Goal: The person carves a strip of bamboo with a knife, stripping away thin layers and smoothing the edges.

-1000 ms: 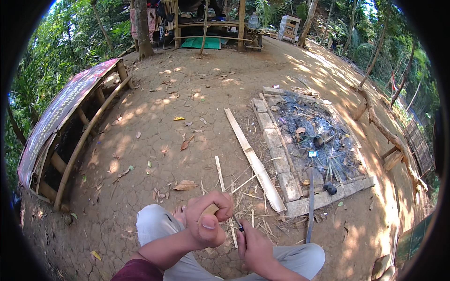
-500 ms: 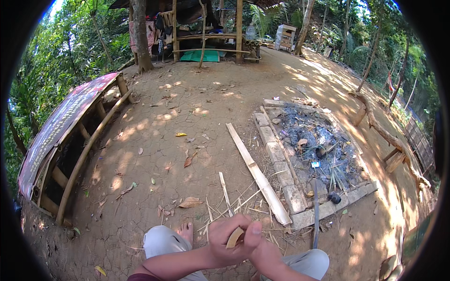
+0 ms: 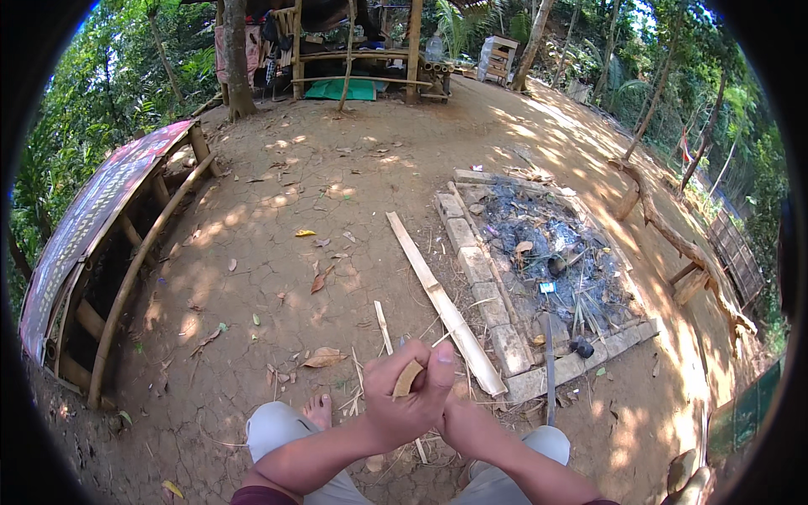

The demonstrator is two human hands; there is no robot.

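Observation:
In front of my knees, my left hand is closed around a piece of split bamboo. Its pale, curved end shows between the fingers and thumb. My right hand is closed and pressed against the underside of the left; whatever it grips is hidden. By my right knee a machete blade points away from me, its handle out of sight. Beyond my hands a long split bamboo length lies on the ground, with a shorter strip to its left.
A brick-edged fire pit with ash and litter lies ahead right. On the left stands a low bamboo frame under a printed sheet. A crooked log rail runs along the right. A bamboo shelter stands at the back.
Both hands, still together, have moved slightly up and away from my knees with the bamboo piece. The whole view has shifted a little, so the ground things appear farther left.

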